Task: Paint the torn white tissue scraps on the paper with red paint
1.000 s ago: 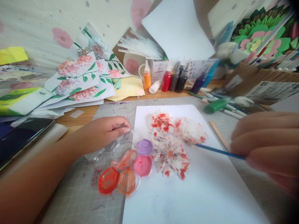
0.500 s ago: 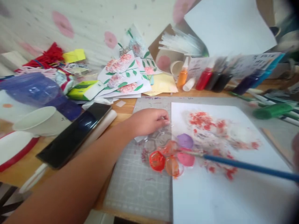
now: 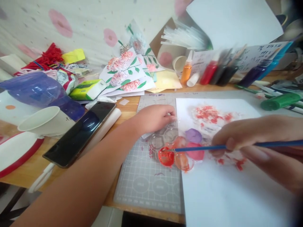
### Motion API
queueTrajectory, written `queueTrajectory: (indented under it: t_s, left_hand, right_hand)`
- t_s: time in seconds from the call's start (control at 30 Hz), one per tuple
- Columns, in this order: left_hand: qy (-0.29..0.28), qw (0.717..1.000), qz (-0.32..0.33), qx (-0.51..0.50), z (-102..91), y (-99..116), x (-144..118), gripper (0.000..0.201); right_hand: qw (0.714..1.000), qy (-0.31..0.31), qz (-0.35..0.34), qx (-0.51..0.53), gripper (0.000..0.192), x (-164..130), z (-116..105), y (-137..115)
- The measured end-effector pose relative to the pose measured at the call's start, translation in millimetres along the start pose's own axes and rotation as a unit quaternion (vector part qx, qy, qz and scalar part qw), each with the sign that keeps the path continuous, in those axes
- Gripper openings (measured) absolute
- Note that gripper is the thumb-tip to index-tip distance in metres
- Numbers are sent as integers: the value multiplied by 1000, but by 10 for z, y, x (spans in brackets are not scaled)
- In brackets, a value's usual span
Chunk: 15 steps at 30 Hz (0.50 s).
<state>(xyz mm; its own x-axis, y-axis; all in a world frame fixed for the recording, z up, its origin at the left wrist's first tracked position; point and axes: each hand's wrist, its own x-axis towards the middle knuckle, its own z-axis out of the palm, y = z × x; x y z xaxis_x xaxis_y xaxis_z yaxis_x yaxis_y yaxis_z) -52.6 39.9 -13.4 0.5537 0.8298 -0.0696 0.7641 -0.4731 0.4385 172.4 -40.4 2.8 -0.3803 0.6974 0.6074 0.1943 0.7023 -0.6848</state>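
— Right hand (image 3: pixel 251 138) now closed around the blue brush (image 3: pixel 201 147), tip moved off the pink well into red paint (image 3: pixel 165 156)?

— Yes. Left hand (image 3: pixel 155 118) curled, pinning the clear palette (image 3: pixel 165 138) at the cutting mat's (image 3: pixel 146 183) right edge.

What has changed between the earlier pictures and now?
The right hand brought the blue paintbrush leftward, from the dabbed paper to the palette; its tip now sits in the red paint well. The view also swung left. The left hand stays on the clear palette's edge.
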Motion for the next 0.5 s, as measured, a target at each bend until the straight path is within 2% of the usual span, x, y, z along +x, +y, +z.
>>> queueTrajectory:
  t_s: [0.07,0.17,0.33,0.5]
  left_hand:
    - [0,1000,-1,2,-1,5,-1,28]
    - [-3,1000,-4,3,-8,21,-9,28]
    - [-2,1000,3,0,-15,23,-21,28]
    - [-8,1000,-1,-1,-18,9,-19,30]
  right_hand:
    - [994,-53,-27,-93,12,17,0,-10]
    - [986,-45,-62,-146,10,44,54,-34]
    - [987,-34,-59,-146,10,39,104,-26]
    - [991,-46,-70,-103,11,37,82,9]
